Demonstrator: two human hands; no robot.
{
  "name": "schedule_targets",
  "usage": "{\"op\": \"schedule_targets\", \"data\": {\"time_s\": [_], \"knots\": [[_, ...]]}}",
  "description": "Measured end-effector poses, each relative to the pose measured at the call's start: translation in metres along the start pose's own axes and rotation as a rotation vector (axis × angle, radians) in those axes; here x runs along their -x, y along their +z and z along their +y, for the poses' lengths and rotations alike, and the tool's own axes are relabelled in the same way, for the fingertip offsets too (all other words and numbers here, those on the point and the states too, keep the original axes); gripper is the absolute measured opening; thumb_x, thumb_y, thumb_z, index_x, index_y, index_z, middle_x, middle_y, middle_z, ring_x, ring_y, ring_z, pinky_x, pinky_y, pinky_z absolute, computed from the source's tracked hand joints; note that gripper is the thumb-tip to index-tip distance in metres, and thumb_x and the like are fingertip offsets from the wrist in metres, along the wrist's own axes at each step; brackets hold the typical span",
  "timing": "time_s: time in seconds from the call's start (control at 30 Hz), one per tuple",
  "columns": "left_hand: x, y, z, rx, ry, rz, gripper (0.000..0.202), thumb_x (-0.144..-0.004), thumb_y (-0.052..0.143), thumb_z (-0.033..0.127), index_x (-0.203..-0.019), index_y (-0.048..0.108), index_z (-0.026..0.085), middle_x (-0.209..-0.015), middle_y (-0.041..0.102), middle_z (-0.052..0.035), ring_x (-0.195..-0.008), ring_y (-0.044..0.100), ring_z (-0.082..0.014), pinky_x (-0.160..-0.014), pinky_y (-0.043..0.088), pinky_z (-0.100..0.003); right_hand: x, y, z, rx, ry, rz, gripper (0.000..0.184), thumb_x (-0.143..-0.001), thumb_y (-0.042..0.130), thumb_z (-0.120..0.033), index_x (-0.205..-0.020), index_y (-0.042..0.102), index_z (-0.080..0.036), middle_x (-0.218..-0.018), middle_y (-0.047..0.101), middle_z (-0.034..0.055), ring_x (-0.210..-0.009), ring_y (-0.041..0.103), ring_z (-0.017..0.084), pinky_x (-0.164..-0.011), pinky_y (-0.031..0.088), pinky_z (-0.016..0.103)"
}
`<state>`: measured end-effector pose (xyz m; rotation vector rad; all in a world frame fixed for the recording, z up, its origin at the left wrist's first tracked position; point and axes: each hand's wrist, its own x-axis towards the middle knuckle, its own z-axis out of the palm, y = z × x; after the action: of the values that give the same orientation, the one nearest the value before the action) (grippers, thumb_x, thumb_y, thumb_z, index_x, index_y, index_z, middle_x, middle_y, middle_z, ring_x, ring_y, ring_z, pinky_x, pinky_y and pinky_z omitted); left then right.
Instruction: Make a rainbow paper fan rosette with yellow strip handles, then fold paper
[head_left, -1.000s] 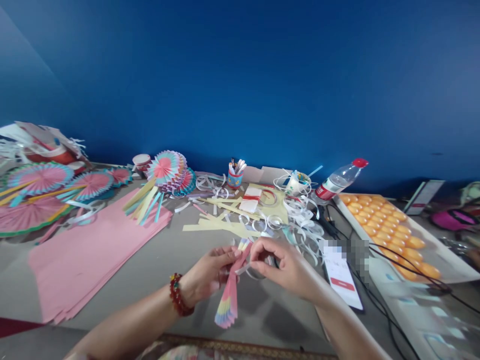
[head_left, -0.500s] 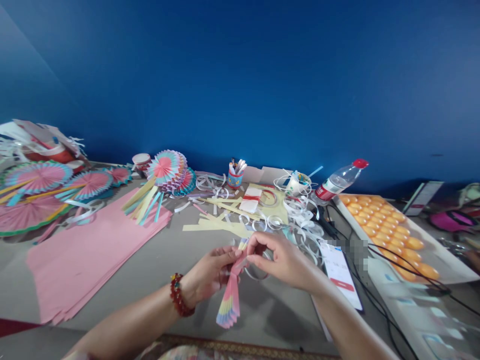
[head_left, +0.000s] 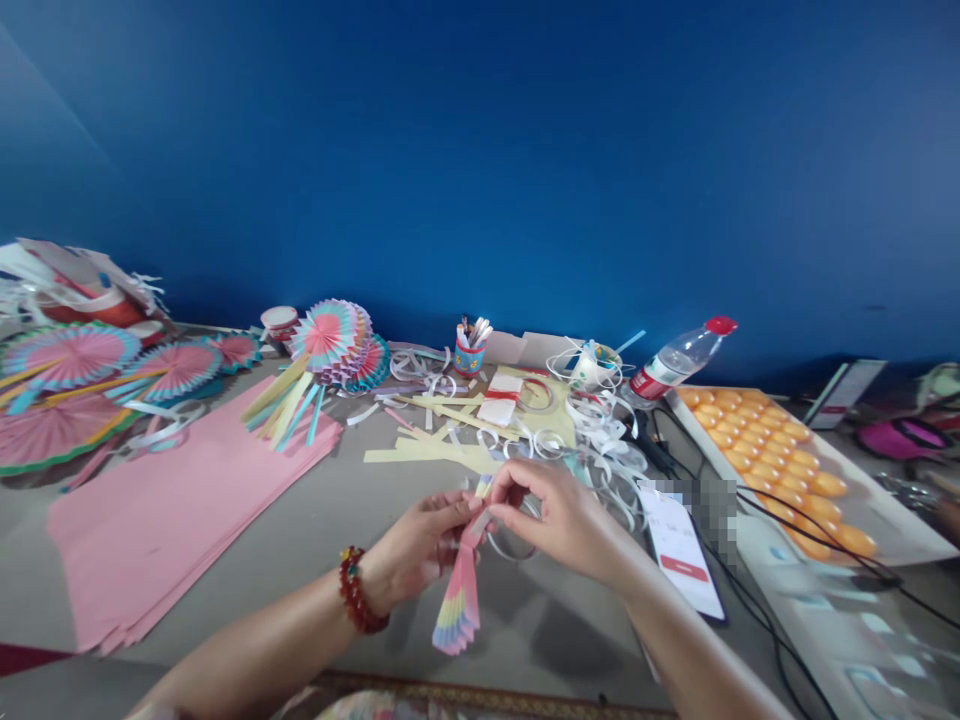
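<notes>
Between my hands is a folded paper fan [head_left: 459, 600], narrow and pleated, pink with yellow and blue bands at its spread lower end. My left hand [head_left: 427, 545], a red bead bracelet at the wrist, is closed around the fan's middle. The thumb and forefinger of my right hand [head_left: 544, 510] pinch together at a thin whitish strip [head_left: 480, 522] lying along the pleats. What exactly sits between those fingertips is partly hidden. Just behind the right fingers shows a round ring of tape [head_left: 514, 540], close to the table.
A stack of pink paper [head_left: 195, 520] lies left, with finished pleated paper rosettes [head_left: 330, 335] behind it. Yellow strips [head_left: 427, 452], curled white strips [head_left: 611, 455] and a pen cup [head_left: 470, 352] are ahead. On the right are a bottle [head_left: 679, 362], phone [head_left: 682, 560], cables and orange bubble-like tray [head_left: 757, 450].
My right fingertips have shifted very slightly left along the fan. The left hand and the fan stay nearly in place; the view has moved a little.
</notes>
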<state>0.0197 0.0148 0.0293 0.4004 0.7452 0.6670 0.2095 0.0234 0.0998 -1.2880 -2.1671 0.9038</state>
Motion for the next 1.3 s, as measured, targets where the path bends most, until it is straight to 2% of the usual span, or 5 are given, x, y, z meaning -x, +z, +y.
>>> {"op": "schedule_targets", "data": {"time_s": [0.4,0.57,0.87,1.3], "knots": [[0.001,0.002,-0.001,0.003,0.011,0.009,0.029,-0.073,0.083,0.036,-0.083,0.072,0.011,-0.072,0.065,-0.0028,-0.056,0.055,-0.0073,-0.057,0.047,-0.02,0.004,0.007,-0.003,0.067,0.012,0.066,0.011,-0.08,0.066,-0.012,-0.082,0.062,-0.022,-0.082,0.068,-0.0011,-0.077,0.062,0.016,-0.07,0.045,0.026],[0.0,0.002,-0.001,0.008,0.034,0.005,0.03,-0.073,0.083,0.034,-0.088,0.073,0.01,-0.068,0.06,-0.0004,-0.056,0.054,-0.0074,-0.059,0.048,-0.021,0.006,0.012,0.001,0.1,-0.003,0.074,0.012,-0.081,0.067,-0.015,-0.086,0.059,-0.022,-0.087,0.066,-0.0005,-0.078,0.061,0.016,-0.072,0.045,0.027],[0.0,0.0,-0.002,-0.021,0.063,-0.007,0.031,-0.074,0.082,0.037,-0.09,0.074,0.011,-0.07,0.06,-0.0002,-0.054,0.052,-0.0055,-0.059,0.044,-0.019,0.007,0.019,-0.007,0.184,-0.062,0.142,0.021,-0.076,0.065,-0.008,-0.085,0.053,-0.023,-0.087,0.063,0.0,-0.075,0.061,0.016,-0.067,0.044,0.026],[0.002,0.002,-0.001,-0.013,0.074,0.001,0.03,-0.074,0.083,0.035,-0.087,0.073,0.01,-0.069,0.06,-0.0007,-0.056,0.054,-0.0059,-0.059,0.043,-0.018,0.008,0.019,-0.006,0.345,-0.075,0.108,0.014,-0.083,0.059,-0.011,-0.089,0.054,-0.022,-0.092,0.063,0.003,-0.081,0.063,0.02,-0.069,0.045,0.029]]}}
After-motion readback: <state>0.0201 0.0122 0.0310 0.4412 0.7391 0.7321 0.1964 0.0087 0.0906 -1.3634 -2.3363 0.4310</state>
